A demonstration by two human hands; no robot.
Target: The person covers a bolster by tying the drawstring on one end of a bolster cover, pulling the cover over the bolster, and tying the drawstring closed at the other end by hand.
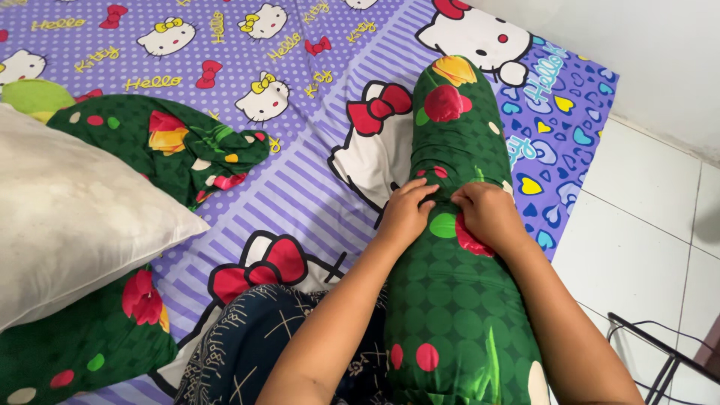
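Both hands pinch the cover of a long green bolster: the left hand grips a fold at its near side, the right hand bunches fabric just beside it. The bolster is a plump cylinder in soft dotted cloth, lying along the mattress edge, its right flank close to the white tiled floor. Leftward, the purple printed sheet lies open up to a crumpled green pillowcase and a bare white pillow.
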